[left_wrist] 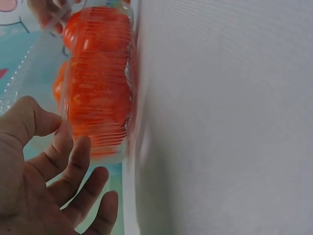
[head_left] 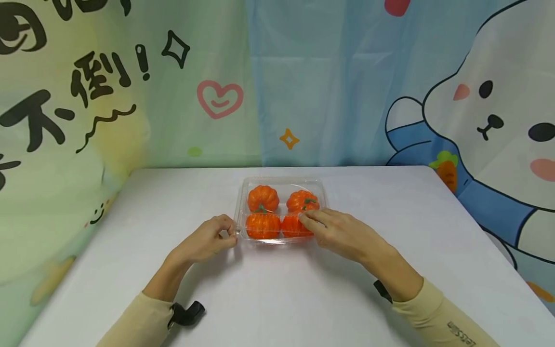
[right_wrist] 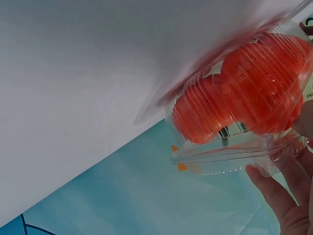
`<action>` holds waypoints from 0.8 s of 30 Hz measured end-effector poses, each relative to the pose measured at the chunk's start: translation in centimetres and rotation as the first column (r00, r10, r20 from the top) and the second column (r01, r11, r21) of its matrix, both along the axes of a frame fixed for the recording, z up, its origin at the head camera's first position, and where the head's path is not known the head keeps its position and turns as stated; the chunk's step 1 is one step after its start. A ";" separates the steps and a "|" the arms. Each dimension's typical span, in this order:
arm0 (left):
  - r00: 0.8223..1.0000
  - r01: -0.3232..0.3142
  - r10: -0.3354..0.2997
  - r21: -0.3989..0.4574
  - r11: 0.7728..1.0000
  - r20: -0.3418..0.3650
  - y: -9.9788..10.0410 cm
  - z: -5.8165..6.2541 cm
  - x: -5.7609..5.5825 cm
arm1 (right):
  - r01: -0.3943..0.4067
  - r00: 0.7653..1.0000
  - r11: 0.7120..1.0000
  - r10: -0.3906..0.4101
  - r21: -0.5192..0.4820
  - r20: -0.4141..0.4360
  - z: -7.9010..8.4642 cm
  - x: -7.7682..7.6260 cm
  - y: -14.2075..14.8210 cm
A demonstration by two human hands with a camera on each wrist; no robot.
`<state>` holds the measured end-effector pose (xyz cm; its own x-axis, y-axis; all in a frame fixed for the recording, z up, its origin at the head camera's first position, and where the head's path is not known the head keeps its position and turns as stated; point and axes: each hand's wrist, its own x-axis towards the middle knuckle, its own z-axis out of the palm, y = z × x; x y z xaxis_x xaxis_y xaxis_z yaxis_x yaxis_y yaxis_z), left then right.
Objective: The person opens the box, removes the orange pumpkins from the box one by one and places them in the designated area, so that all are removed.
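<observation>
A clear plastic clamshell box [head_left: 282,241] holds several small orange pumpkins [head_left: 262,198] with green stems. My left hand [head_left: 212,238] pinches the box's rim at its front left corner. In the left wrist view, the left thumb and index finger [left_wrist: 62,142] meet at this rim, while the other fingers fan out below. At the front right, my right hand [head_left: 342,233] grips the rim close over a pumpkin [head_left: 291,226]. The right wrist view shows its thumb [right_wrist: 304,120] against the ribbed front wall and its fingers beyond the rim, beside the clear lid [right_wrist: 220,164].
The box rests on a white table [head_left: 277,299], towards its far edge. Behind the table hangs a printed cloth [head_left: 299,86] with cartoon figures and writing. Both forearms wear beige sleeves [head_left: 138,320], and a black wrist camera [head_left: 188,313] sits at the left cuff.
</observation>
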<state>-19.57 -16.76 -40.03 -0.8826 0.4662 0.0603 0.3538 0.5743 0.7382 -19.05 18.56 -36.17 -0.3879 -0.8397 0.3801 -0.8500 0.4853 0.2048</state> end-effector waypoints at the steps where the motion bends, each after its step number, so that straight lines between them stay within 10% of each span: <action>1: 1.000 0.000 0.000 0.001 1.000 0.000 0.0 0.0 0.0 | 0.001 1.000 1.000 -0.002 0.003 0.017 0.1 0.0 0.0; 24: 0.999 0.045 -0.046 0.052 0.998 0.027 -0.9 0.0 0.8 | -0.046 0.995 0.949 0.015 -0.312 -0.102 2.9 -1.7 1.7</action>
